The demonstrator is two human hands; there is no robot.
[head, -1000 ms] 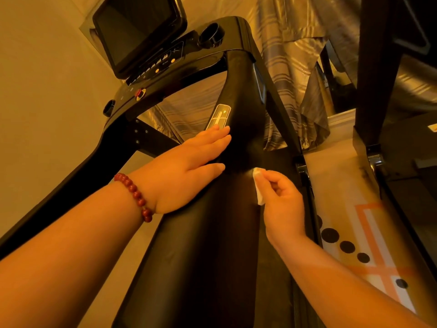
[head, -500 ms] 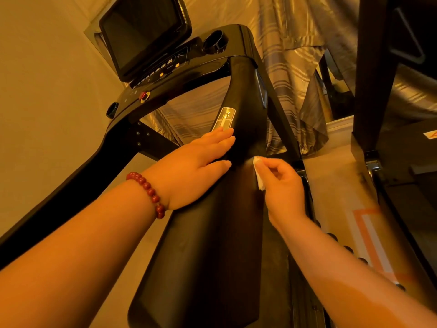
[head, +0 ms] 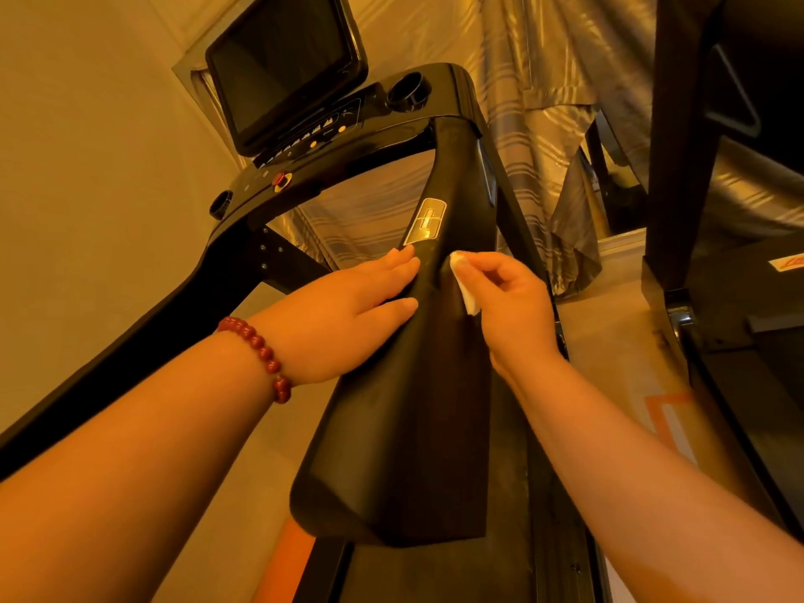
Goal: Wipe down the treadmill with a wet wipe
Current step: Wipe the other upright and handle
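Amber-lit gym corner: wet wipe [head: 467, 295] on the treadmill [head: 413, 406] side rail

Plain wall [head: 87, 167] fills the left of the room, and a striped, shiny curtain [head: 544, 102] hangs behind the machines. The treadmill, black and glossy, takes up the middle, with its wide side rail sloping up to the console. A second dark machine [head: 696, 124] stands to the right, and the floor [head: 626, 350] shows pale between the two. On the console a dark screen [head: 283, 67] tilts back, with a round cup holder [head: 409, 91] beside it.

The left hand [head: 348, 315] lies flat on the rail's left face, fingers straight and together, holding nothing. The right hand [head: 509, 306] is just beside it on the same rail, its thumb and fingers pinching the small white wet wipe and pressing it against the black surface. A red bead bracelet [head: 261, 350] circles the left wrist. A gold plate [head: 428, 219] sits on the rail just above the left fingertips. A red button [head: 279, 179] shows on the console below the screen.
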